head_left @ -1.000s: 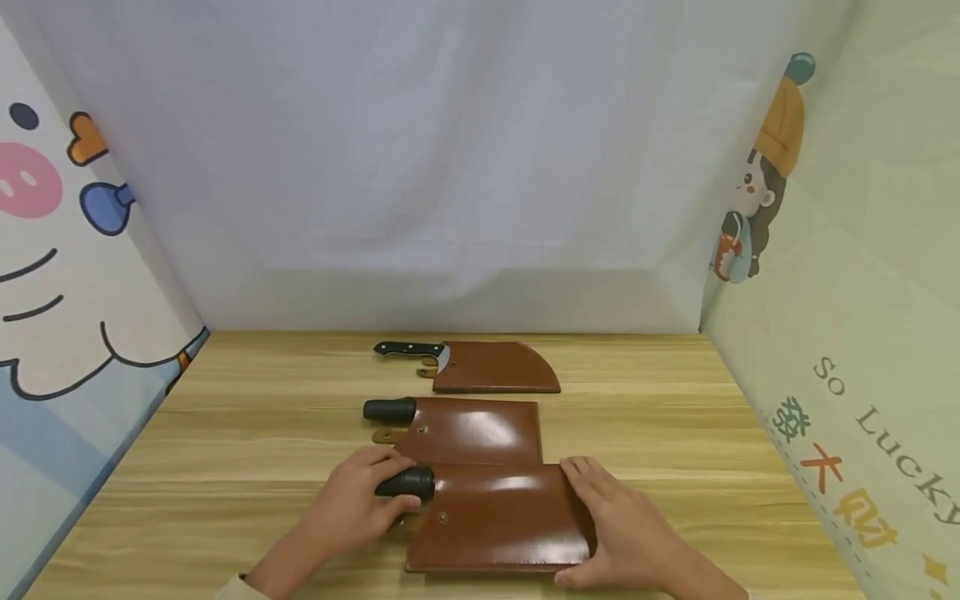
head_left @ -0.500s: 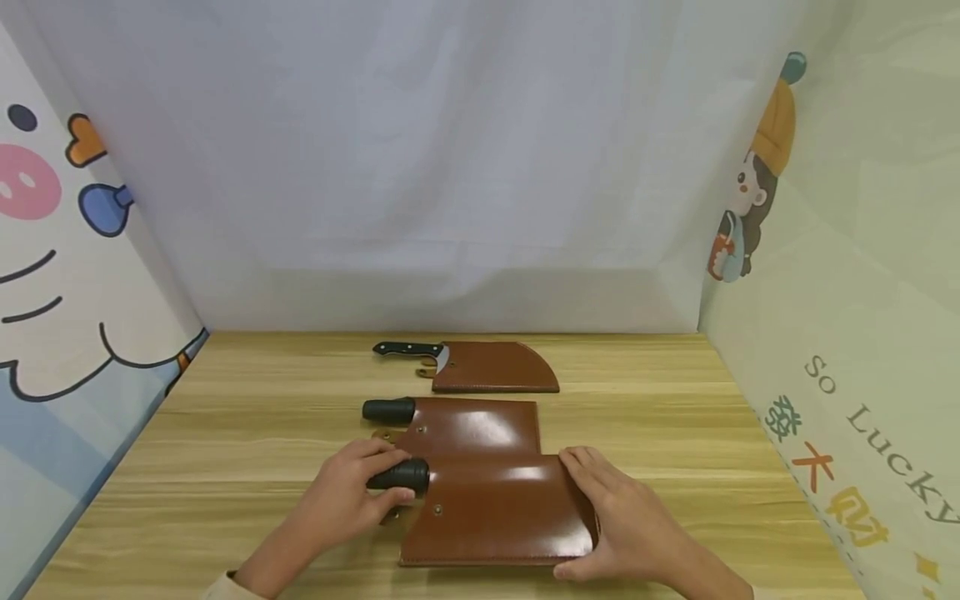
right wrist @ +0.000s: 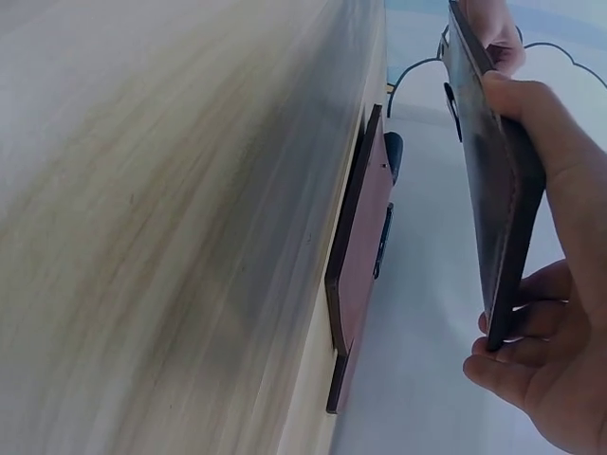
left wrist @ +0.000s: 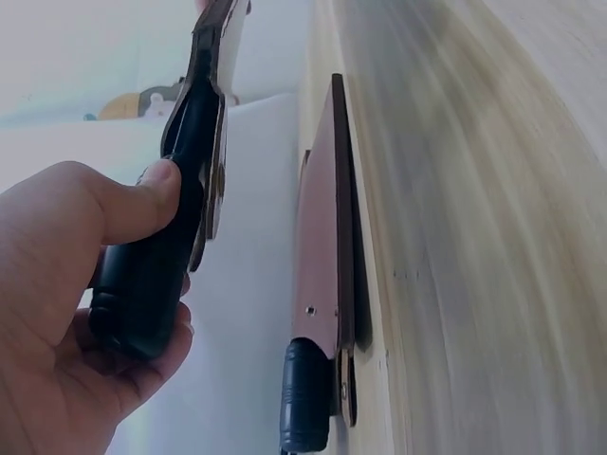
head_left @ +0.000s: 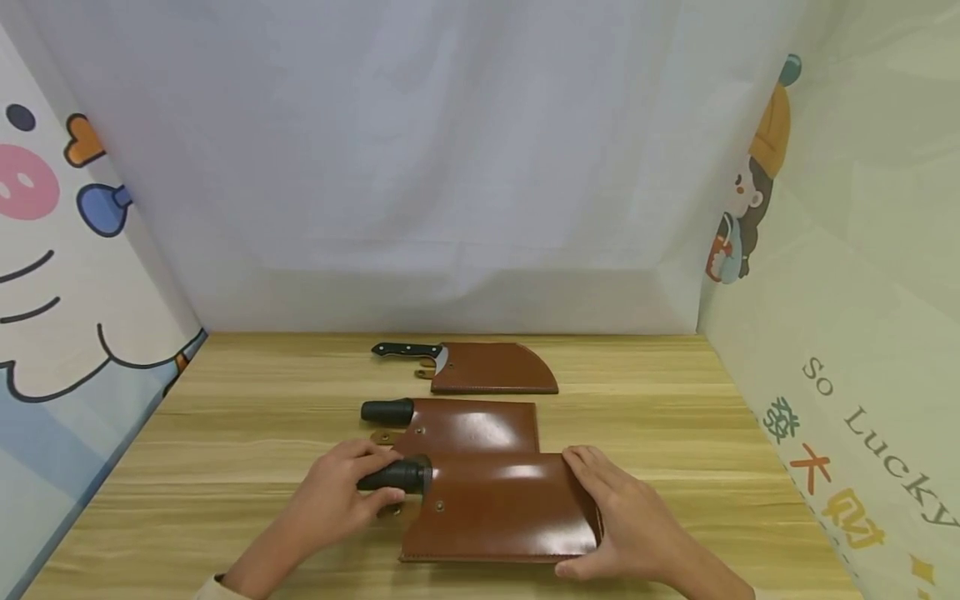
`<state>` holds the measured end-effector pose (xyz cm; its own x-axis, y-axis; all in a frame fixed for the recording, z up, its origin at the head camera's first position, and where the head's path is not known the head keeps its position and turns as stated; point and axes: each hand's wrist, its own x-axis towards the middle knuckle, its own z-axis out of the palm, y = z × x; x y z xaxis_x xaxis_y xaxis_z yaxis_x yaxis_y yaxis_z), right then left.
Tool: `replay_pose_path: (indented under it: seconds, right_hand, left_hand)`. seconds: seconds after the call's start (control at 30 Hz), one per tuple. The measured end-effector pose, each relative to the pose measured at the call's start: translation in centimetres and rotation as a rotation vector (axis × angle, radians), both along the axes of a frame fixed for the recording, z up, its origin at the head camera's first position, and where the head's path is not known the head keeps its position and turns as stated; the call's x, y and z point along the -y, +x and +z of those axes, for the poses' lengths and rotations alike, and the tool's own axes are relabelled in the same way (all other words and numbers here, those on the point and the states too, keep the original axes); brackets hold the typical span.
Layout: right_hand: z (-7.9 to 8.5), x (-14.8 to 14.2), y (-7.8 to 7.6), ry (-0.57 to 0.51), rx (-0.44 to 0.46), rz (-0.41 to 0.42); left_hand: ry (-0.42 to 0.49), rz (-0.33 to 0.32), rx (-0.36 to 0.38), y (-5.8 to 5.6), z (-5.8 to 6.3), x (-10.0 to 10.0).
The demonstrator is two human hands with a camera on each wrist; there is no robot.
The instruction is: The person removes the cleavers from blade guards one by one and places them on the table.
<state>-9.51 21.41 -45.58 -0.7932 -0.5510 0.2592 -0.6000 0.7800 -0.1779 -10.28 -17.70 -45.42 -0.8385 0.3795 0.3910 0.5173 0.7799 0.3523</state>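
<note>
A cleaver in a shiny brown leather sheath (head_left: 502, 510) is held level above the wooden table between both hands. My left hand (head_left: 333, 490) grips its black handle (head_left: 397, 475), with thumb and fingers around it in the left wrist view. At the sheath's far end, my right hand (head_left: 633, 527) holds the right edge, thumb on one side and fingers on the other. The blade is hidden inside the sheath. Just beyond lies a second sheathed cleaver (head_left: 472, 423), partly covered by the held one in the head view; the left wrist view shows a gap between them.
A third cleaver in a brown sheath with a rounded tip (head_left: 495, 367) lies at the back, its riveted black handle to the left. The wooden table (head_left: 652, 400) ends at a white cloth wall (head_left: 480, 167), with printed cloths on both sides.
Both hands have raised the sheathed cleaver slightly, so it covers more of the one behind. The left hand has shifted a little to the left with the handle.
</note>
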Motion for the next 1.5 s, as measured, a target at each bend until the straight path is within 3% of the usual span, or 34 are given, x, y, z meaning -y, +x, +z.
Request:
replay_pose_path:
  seconds: [0.53,0.93,1.33,1.5]
  right_hand:
    - [-0.4,-1.1,-0.2,-0.008,-0.057,0.031]
    - [-1.0,-1.9,-0.4,-0.018,-0.086,0.047]
    - [-1.2,-2.8,-0.5,-0.021,-0.100,0.045]
    - [-1.5,-3.1,-0.7,-0.019,-0.099,0.042]
  left_hand:
    - [0.033,0.007,-0.023,0.1,-0.9,2.4]
    - [0.028,0.038,0.036,0.3,-1.0,3.6]
    - [0.046,0.036,-0.053,0.3,-1.2,5.4]
    - [0.043,0.051,-0.017,0.5,-1.3,5.9]
